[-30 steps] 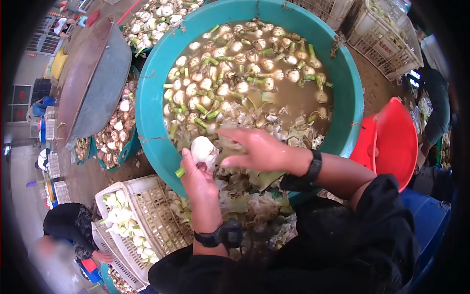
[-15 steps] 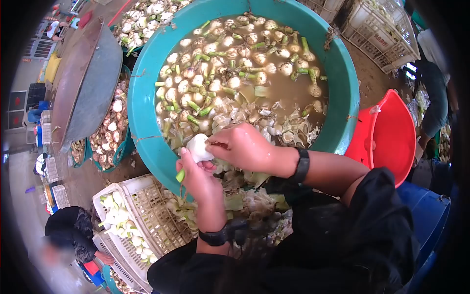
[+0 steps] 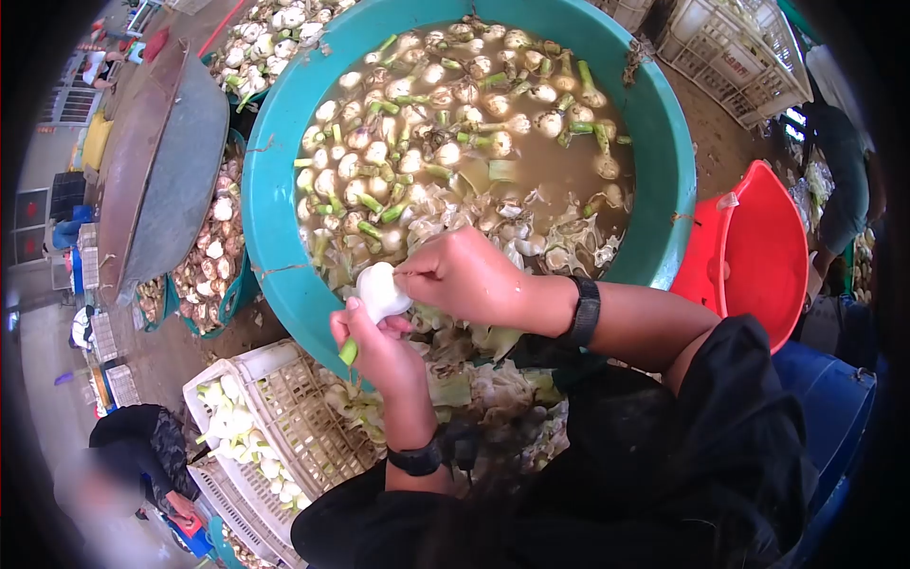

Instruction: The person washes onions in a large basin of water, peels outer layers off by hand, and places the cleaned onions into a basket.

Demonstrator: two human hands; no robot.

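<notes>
A white peeled garlic bulb (image 3: 381,292) with a short green stem is held in my left hand (image 3: 377,351), fingers wrapped round its lower side. My right hand (image 3: 466,280) is closed in a pinch against the bulb's right side; what its fingertips grip is too small to make out. Both hands are over the near edge of a big teal tub (image 3: 277,223). Muddy water in the tub holds many garlic bulbs (image 3: 374,152) with green stems, and loose peeled skins (image 3: 493,223) float nearer to me.
White crates with clean bulbs (image 3: 284,379) stand at the lower left, near a bent-over person (image 3: 147,446). A red scoop-like basin (image 3: 763,256) and a blue barrel (image 3: 825,389) are at the right. A metal wheelbarrow tray (image 3: 180,180) leans at the left; another crate (image 3: 735,62) is at the upper right.
My right hand, open and apart from the bulb a second ago, has closed and come against it. The bulb looks smoother and whiter. The view has shifted slightly.
</notes>
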